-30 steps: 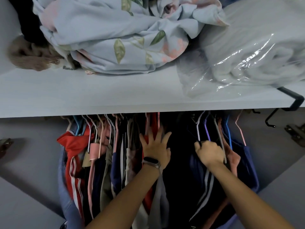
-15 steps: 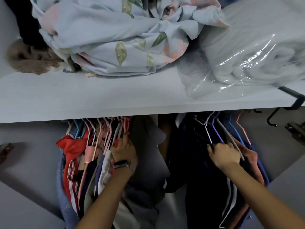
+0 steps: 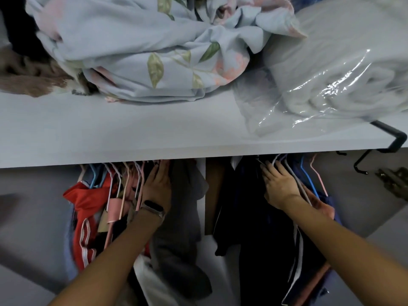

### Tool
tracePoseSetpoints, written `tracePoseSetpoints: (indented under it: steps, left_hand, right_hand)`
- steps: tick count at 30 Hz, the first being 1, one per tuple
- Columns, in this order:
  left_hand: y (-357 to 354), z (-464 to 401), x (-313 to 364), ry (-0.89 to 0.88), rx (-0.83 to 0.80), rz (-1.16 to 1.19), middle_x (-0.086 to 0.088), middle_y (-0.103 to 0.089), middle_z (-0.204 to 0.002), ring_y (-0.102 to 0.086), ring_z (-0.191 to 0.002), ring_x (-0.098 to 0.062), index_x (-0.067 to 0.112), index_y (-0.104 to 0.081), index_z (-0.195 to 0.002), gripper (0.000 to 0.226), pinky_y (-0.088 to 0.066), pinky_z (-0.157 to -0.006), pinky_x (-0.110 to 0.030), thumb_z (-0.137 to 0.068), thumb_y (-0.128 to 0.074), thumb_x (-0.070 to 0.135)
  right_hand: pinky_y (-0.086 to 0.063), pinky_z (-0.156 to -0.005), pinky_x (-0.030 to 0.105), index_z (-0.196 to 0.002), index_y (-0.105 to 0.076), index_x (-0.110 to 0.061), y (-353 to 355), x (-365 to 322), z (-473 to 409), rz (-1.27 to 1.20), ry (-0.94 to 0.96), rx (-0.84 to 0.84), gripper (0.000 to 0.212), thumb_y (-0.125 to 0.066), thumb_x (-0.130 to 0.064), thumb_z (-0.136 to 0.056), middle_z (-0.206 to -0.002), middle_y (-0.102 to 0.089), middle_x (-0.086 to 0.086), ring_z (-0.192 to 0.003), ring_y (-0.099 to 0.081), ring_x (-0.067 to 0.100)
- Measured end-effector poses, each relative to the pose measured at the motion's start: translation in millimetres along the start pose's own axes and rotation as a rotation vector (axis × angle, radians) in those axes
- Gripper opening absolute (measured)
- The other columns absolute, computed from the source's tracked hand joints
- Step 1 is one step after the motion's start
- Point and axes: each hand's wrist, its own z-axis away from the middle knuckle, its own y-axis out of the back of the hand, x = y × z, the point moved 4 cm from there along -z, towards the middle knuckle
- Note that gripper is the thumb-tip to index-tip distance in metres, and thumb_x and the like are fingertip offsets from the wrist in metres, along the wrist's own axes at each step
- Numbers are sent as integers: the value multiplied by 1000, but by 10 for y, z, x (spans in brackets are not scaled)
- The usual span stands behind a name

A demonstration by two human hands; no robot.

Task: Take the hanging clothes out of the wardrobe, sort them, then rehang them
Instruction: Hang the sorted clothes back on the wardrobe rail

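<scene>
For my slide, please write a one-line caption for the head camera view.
Two bare hands, left hand and right hand, part hanging clothes on thin wire hangers beneath a white wardrobe shelf.

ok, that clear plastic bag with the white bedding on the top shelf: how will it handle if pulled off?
Likely slippery: the clear plastic bag shows glossy highlights and loose wrinkled film. Probably floppy and bulky rather than stiff, since the white bedding inside looks soft and folded. It may slide easily; it already sits at the front edge of the shelf.
</scene>
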Motion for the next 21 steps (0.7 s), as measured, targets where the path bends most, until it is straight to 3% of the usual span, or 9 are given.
tracePoseSetpoints:
  steps: [3,5,7,10,12,13,15,19,21]
  left_hand:
    - [107,-59,32,115,72,-97,-22,-38,-144,-21,-141,-34,-11,-42,-132,48,9,-116,-40,-86,-45,2]
    - [131,-114,103,195,20,-115,-19,-4,-156,0,-144,-36,-2,-7,-147,56,6,-114,-47,-100,-33,13]
    - [171,-96,195,179,-121,-194,-15,6,-157,9,-143,-37,7,4,-149,61,11,-110,-54,-101,-28,27]
    - [249,48,389,39,-38,55,-6,-22,-155,-7,-145,-31,15,-25,-147,59,25,-104,-59,-93,-35,35]
    - [299,206,468,-83,118,273,-4,-58,-129,-44,-131,-27,16,-59,-124,52,2,-113,-60,-80,-36,33]
    - [309,282,478,-110,143,386,-5,-67,-113,-57,-117,-27,15,-65,-113,52,-13,-111,-57,-75,-35,32]
    - [274,435,521,-116,144,553,-7,-70,-103,-65,-103,-27,13,-66,-110,50,-26,-104,-48,-72,-37,27]
    - [268,727,757,-69,113,859,-3,-54,-130,-50,-121,-18,15,-51,-131,47,-28,-102,-16,-83,-53,13]
    - [261,816,864,-83,35,881,0,-48,-135,-48,-122,-15,18,-44,-136,49,-34,-97,-15,-87,-53,18]
  right_hand:
    - [8,-116,53,-147,-27,-9,-87,8,33,96,7,-70,60,-25,-42,-97,-156,-24,8,-146,4,34]
    - [9,-116,54,-147,-30,-10,-65,7,15,93,-16,-96,57,-27,-37,-97,-155,-28,8,-145,3,35]
    - [9,-113,57,-145,-33,-10,7,-58,30,-15,-56,-93,57,-33,-36,-95,-154,-29,7,-145,4,34]
    - [7,-111,59,-139,-41,-12,80,-255,154,-439,-95,36,57,-47,-38,-88,-150,-33,5,-147,-2,26]
    - [4,-113,51,-131,-50,-20,80,-340,304,-803,-133,255,48,-56,-29,-85,-137,-50,-2,-143,-22,18]
    - [0,-113,47,-124,-56,-23,51,-357,386,-955,-162,359,41,-59,-22,-83,-128,-59,-4,-138,-34,16]
    - [-10,-111,41,-113,-63,-23,-39,-392,520,-1119,-215,448,35,-64,-12,-80,-116,-65,-1,-129,-46,18]
    - [-22,-113,38,-111,-65,-17,-91,-489,773,-1235,-209,477,35,-66,-5,-78,-117,-64,-1,-131,-43,22]
    - [-25,-115,37,-109,-66,-16,-97,-504,915,-1305,-200,480,34,-65,-2,-78,-120,-63,0,-133,-41,21]
